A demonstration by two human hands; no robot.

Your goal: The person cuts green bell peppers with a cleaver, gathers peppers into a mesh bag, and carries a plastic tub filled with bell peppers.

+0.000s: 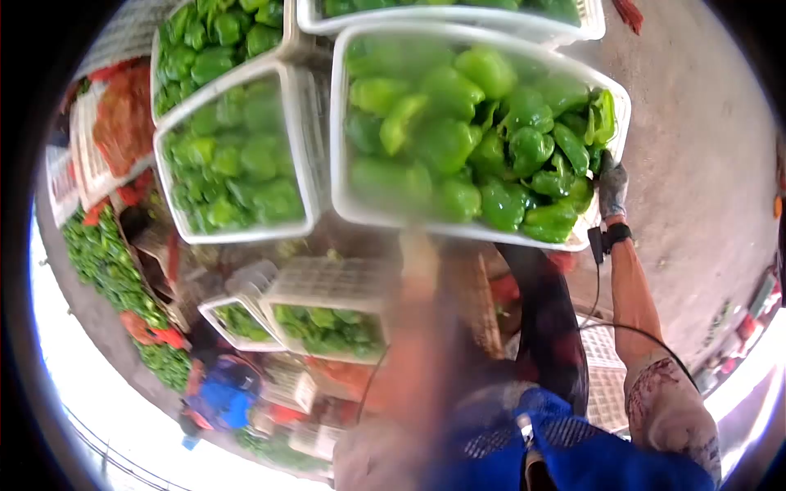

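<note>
A white plastic crate [337,139] full of glossy green bell peppers [524,143] lies in front of me. At its right end my right hand [612,192], in a dirty grey glove, is closed on the rim, fingertips beside the peppers. A black strap with a small device [606,240] sits on that wrist, a cable trailing from it. My left hand [419,250] is a smear at the near side of the crate. Its fingers cannot be made out, nor whether it touches the crate. A blurred patch also veils the crate's left half.
More pepper crates stand left [308,188], upper left [154,90] and behind [450,15]. Lower left are a pepper-filled crate [327,286], a long heap of green produce [110,258], and a person in blue [225,393]. Concrete floor [688,123] runs along the right.
</note>
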